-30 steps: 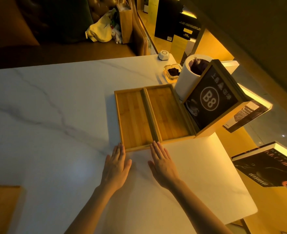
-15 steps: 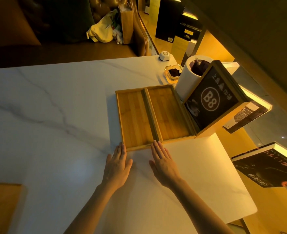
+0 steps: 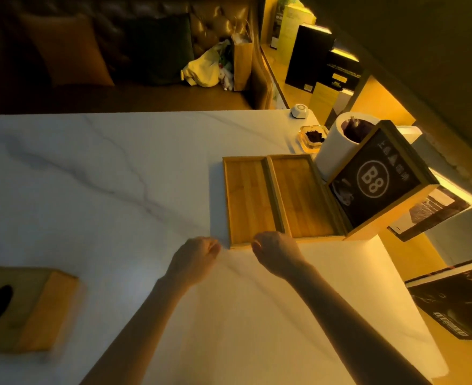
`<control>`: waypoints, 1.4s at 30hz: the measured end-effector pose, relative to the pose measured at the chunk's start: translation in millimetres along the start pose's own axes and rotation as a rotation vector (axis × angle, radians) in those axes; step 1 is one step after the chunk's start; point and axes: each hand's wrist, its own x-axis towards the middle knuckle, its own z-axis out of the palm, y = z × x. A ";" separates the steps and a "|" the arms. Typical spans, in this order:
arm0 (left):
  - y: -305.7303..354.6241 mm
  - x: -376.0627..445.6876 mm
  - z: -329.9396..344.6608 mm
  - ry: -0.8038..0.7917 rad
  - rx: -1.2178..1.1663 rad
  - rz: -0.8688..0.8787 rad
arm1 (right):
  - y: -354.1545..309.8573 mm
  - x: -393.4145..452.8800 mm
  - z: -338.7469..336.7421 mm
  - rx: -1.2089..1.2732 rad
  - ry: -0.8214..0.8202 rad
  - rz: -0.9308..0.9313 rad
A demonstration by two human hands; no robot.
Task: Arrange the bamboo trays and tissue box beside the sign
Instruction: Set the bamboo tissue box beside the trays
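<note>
Two bamboo trays lie side by side on the white marble table [image 3: 90, 190]: the left tray [image 3: 250, 200] and the right tray [image 3: 302, 194], whose right edge touches the wood-framed black B8 sign [image 3: 379, 179]. My left hand [image 3: 194, 258] rests curled on the table just left of the trays' near edge, apart from them. My right hand [image 3: 276, 252] is curled too, its knuckles against the near edge where the trays meet. A bamboo tissue box [image 3: 18, 308] with a dark oval slot sits at the table's near left.
Behind the sign stand a white cylinder [image 3: 337, 145], a glass ashtray [image 3: 311, 137] and a small white device [image 3: 298, 110]. Books [image 3: 457, 298] lie on a lit shelf to the right. A sofa with cushions and bags [image 3: 209, 68] runs along the far side.
Both hands have gone from flat with fingers spread to curled at the trays' near edge. The view has swung left, bringing more of the tissue box into sight.
</note>
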 end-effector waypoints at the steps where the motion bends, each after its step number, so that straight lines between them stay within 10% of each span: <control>1: -2.9 -7.0 -12.5 0.042 0.002 0.011 | -11.0 4.3 -7.5 -0.022 0.018 -0.039; 15: -107.0 -140.7 -124.8 0.777 0.030 -0.272 | -197.5 24.4 -28.1 0.256 0.221 -0.505; 23: -180.6 -195.9 -103.4 0.802 0.104 -0.605 | -263.5 17.7 35.0 0.431 -0.099 -0.493; 30: -196.2 -199.7 -100.4 0.835 -0.705 -0.868 | -296.0 19.3 55.0 0.852 -0.540 -0.291; 42: -188.0 -191.2 -85.4 1.034 -0.760 -0.774 | -290.6 24.0 52.0 0.746 -0.432 -0.308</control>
